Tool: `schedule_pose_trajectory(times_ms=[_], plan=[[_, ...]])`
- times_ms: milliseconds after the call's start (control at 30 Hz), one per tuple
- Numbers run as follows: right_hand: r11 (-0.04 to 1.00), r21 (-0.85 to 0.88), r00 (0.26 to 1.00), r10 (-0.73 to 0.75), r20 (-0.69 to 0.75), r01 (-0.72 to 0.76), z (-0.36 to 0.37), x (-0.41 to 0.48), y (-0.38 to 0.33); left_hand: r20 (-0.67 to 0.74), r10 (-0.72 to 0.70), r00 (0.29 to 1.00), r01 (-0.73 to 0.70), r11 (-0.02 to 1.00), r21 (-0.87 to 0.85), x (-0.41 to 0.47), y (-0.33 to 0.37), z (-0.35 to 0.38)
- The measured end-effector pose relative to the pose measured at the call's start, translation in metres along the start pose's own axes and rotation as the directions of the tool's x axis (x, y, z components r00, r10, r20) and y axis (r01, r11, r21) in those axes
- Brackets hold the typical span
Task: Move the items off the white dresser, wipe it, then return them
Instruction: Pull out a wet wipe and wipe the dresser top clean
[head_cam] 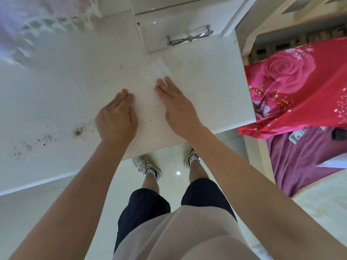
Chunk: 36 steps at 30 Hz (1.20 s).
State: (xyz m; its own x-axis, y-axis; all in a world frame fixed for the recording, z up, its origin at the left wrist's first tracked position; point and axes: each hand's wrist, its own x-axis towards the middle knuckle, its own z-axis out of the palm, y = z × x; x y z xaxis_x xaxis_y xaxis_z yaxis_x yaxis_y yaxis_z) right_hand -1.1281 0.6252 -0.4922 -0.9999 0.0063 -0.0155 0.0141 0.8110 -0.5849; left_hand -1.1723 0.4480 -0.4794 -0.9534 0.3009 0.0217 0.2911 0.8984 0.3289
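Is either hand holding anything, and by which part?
Nothing gripped. The right hand presses flat on the white wipe, at its near edge; the left hand rests on the dresser.

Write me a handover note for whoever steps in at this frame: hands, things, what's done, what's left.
Left hand: open, flat on the white dresser, holding nothing.
Right hand: open, fingertips pressing the near edge of the white wipe on the dresser top.
Done: items appear moved off the part in view; wiping is under way.
Left: brown crumbs beside the left hand are not yet wiped; then return the items.
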Motion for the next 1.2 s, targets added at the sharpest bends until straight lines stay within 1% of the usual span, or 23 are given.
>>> schedule_pose_trajectory(times_ms=[33, 67, 133, 233, 267, 300, 333, 400, 467, 533, 600, 667, 700, 733, 767, 833, 900, 933, 1000, 1067, 1100, 1133, 1200], plan=[[0.994, 0.110, 1.000, 0.006, 0.015, -0.007, -0.005, 0.003, -0.006, 0.000, -0.006, 1.000, 0.006, 1.000, 0.004, 0.001, 0.000, -0.001], [0.977, 0.209, 0.999, 0.037, -0.029, -0.030, -0.014, 0.006, -0.008, 0.001, -0.010, 1.000, 0.010, 1.000, 0.008, 0.002, 0.000, -0.002], [0.950, 0.303, 0.955, 0.154, -0.255, -0.072, -0.039, 0.015, -0.004, 0.009, -0.014, 1.000, 0.013, 1.000, 0.013, 0.002, 0.000, -0.003], [0.942, 0.292, 0.757, 0.309, -0.576, -0.163, -0.070, 0.019, 0.030, 0.019, -0.045, 0.999, 0.045, 0.999, 0.008, 0.002, 0.003, -0.005], [0.940, 0.266, 0.706, 0.336, -0.624, -0.213, -0.076, 0.019, 0.045, 0.022, -0.056, 0.998, 0.056, 0.998, 0.005, 0.002, 0.004, -0.005], [0.929, 0.234, 0.692, 0.369, -0.620, -0.286, -0.079, 0.018, 0.059, 0.022, -0.063, 0.998, 0.063, 0.998, 0.004, 0.001, 0.005, -0.005], [0.909, 0.176, 0.723, 0.408, -0.557, -0.378, -0.079, 0.018, 0.072, 0.016, -0.062, 0.998, 0.062, 0.998, 0.006, 0.001, 0.006, -0.005], [0.853, -0.042, 0.809, 0.478, -0.341, -0.521, -0.069, 0.020, 0.086, -0.006, -0.050, 0.999, 0.050, 0.999, 0.012, 0.000, 0.005, -0.004], [0.836, -0.195, 0.853, 0.471, -0.224, -0.513, -0.052, 0.028, 0.083, -0.016, -0.042, 0.999, 0.042, 0.999, 0.012, 0.001, 0.003, -0.003], [0.887, -0.226, 0.912, 0.368, -0.183, -0.403, -0.035, 0.041, 0.062, -0.015, -0.038, 0.999, 0.038, 0.999, 0.006, 0.000, 0.002, -0.001], [0.958, -0.219, 0.982, 0.171, -0.080, -0.185, -0.016, 0.055, 0.031, -0.013, -0.042, 0.999, 0.042, 0.999, 0.001, 0.000, 0.002, -0.001], [0.985, -0.168, 0.996, -0.018, 0.085, 0.032, -0.002, 0.063, -0.002, -0.016, -0.041, 0.999, 0.041, 0.999, 0.002, 0.000, 0.002, -0.001], [0.987, -0.129, 0.988, -0.075, 0.137, 0.093, 0.002, 0.064, -0.012, -0.015, -0.040, 0.999, 0.040, 0.999, 0.002, 0.001, 0.001, -0.001], [0.991, -0.070, 0.984, -0.106, 0.143, 0.117, 0.001, 0.064, -0.015, -0.012, -0.042, 0.999, 0.042, 0.999, 0.002, 0.002, 0.001, -0.001], [0.994, 0.007, 0.990, -0.111, 0.087, 0.111, -0.005, 0.062, -0.015, -0.008, -0.048, 0.999, 0.048, 0.999, -0.001, 0.002, 0.001, -0.002], [0.987, 0.136, 0.981, -0.056, -0.186, 0.082, -0.027, 0.053, -0.004, -0.001, -0.057, 0.998, 0.057, 0.998, -0.007, 0.002, 0.002, -0.002], [0.991, 0.124, 0.893, 0.097, -0.440, -0.047, -0.051, 0.042, 0.024, -0.003, -0.060, 0.998, 0.060, 0.998, -0.006, 0.001, 0.002, -0.001], [0.981, 0.103, 0.840, 0.195, -0.505, -0.166, -0.062, 0.036, 0.041, -0.002, -0.068, 0.998, 0.068, 0.998, -0.010, 0.001, 0.001, 0.000], [0.905, 0.076, 0.752, 0.393, -0.529, -0.420, -0.073, 0.030, 0.073, 0.002, -0.068, 0.998, 0.068, 0.998, -0.009, 0.000, 0.000, 0.001], [0.821, -0.015, 0.730, 0.499, -0.467, -0.571, -0.066, 0.031, 0.089, 0.000, -0.040, 0.999, 0.040, 0.999, 0.007, 0.000, 0.000, -0.001], [0.816, -0.068, 0.752, 0.491, -0.440, -0.574, -0.057, 0.035, 0.086, 0.003, -0.024, 1.000, 0.024, 1.000, 0.012, 0.002, 0.000, -0.004], [0.843, -0.106, 0.796, 0.446, -0.410, -0.527, -0.046, 0.041, 0.075, 0.016, -0.021, 1.000, 0.021, 1.000, 0.003, 0.004, 0.000, -0.008], [0.921, -0.154, 0.902, 0.298, -0.312, -0.357, -0.018, 0.053, 0.038, 0.035, -0.074, 0.997, 0.076, 0.995, -0.072, 0.012, -0.006, -0.019]])
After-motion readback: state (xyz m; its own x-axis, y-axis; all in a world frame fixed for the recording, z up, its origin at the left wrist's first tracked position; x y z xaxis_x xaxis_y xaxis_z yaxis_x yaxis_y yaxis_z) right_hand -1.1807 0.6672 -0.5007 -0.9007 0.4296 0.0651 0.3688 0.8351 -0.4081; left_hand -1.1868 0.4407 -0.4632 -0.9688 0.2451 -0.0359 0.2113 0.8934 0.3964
